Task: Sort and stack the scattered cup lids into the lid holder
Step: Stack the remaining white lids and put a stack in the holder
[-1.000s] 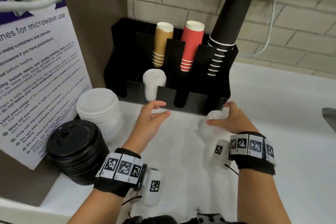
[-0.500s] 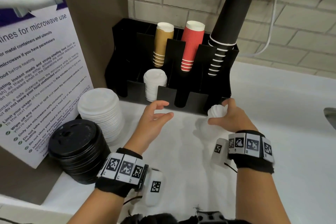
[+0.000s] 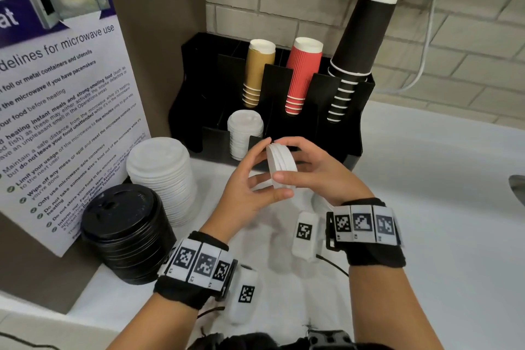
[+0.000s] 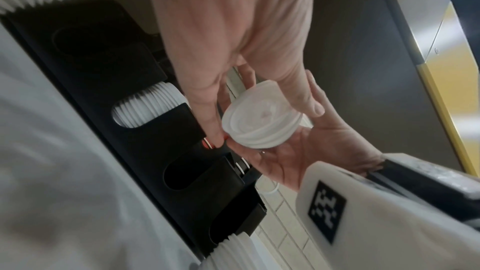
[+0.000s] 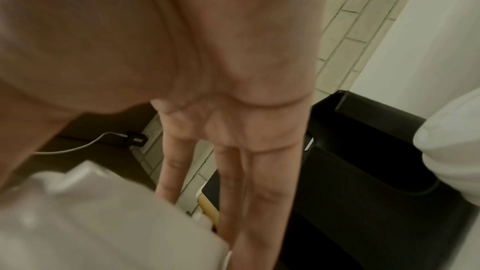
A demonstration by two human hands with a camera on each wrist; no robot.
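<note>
Two hands point(image 3: 284, 176) pinching one small stack of white lids point(image 3: 281, 165), three cup stacks point(image 3: 301, 77) behind

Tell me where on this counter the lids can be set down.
Bare counter lies right of the right hand, from the black holder towards the near edge. Left is crowded: the white lid stack and black lid stack fill the corner by the poster.

we see white small lids point(image 3: 281, 163), a black holder point(image 3: 352, 122), tan cups point(image 3: 257, 74), ribbed red cups point(image 3: 302, 74), white-rimmed black cups point(image 3: 360, 37), black lids point(image 3: 125, 233), and checkered black-and-white wristbands point(image 3: 363, 223).
</note>
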